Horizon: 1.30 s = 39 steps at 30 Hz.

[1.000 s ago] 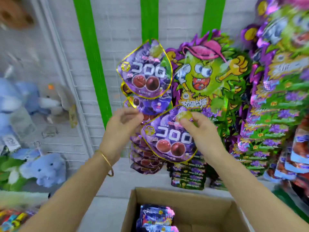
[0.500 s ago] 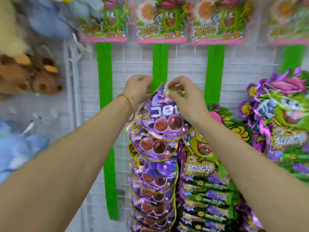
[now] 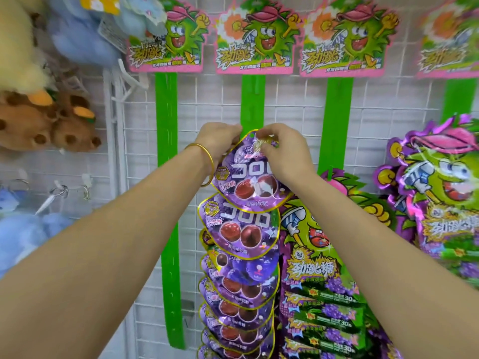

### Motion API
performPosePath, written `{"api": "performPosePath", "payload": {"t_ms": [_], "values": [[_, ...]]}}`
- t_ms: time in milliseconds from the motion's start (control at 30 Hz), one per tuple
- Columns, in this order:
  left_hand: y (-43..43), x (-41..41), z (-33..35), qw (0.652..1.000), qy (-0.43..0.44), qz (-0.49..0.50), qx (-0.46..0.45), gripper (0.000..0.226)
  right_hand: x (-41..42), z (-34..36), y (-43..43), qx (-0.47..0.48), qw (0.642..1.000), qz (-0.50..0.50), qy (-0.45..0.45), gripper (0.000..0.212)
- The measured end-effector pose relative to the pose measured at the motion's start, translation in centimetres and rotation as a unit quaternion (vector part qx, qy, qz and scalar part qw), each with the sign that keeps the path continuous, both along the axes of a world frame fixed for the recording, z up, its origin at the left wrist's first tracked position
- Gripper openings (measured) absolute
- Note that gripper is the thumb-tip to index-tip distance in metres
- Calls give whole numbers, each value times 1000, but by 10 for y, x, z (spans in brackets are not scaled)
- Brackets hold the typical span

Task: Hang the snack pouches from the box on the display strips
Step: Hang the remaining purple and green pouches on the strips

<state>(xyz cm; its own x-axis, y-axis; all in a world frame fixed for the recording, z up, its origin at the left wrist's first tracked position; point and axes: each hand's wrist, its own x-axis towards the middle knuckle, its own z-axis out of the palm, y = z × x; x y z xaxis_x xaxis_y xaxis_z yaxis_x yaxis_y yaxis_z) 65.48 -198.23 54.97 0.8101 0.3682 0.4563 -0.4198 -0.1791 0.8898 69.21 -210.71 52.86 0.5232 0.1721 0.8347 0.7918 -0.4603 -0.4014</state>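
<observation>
A purple gummy pouch (image 3: 248,182) with a gold rim is held against the second green display strip (image 3: 252,99), at the top of a column of several like pouches (image 3: 241,270). My right hand (image 3: 282,149) pinches the pouch's top tab. My left hand (image 3: 220,138), with a gold bangle on the wrist, grips the pouch's upper left edge at the strip. The strip behind the hands is hidden. The box is out of view.
An empty green strip (image 3: 167,177) hangs to the left; another strip (image 3: 337,120) to the right carries green-and-purple candy packs (image 3: 318,281). Pink header cards (image 3: 255,37) top the strips. Plush toys (image 3: 46,120) hang on the left of the white wire grid (image 3: 220,104).
Both hands lifted the pouch from waist height over the box up to the strip above the hung column. The view tilted upward, so the box dropped out of sight.
</observation>
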Motion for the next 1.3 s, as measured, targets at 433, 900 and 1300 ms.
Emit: {"api": "performPosePath", "payload": {"t_ms": [433, 900, 1300], "values": [[6, -12, -38, 989, -40, 55, 134, 9, -8, -31, -7, -26, 998, 30, 45, 23], [20, -73, -155, 949, -112, 243, 168, 36, -59, -111, -62, -4, 1000, -19, 18, 24], [-21, -153, -359, 977, 143, 48, 152, 25, -113, -307, -96, -124, 944, 88, 292, 29]]}}
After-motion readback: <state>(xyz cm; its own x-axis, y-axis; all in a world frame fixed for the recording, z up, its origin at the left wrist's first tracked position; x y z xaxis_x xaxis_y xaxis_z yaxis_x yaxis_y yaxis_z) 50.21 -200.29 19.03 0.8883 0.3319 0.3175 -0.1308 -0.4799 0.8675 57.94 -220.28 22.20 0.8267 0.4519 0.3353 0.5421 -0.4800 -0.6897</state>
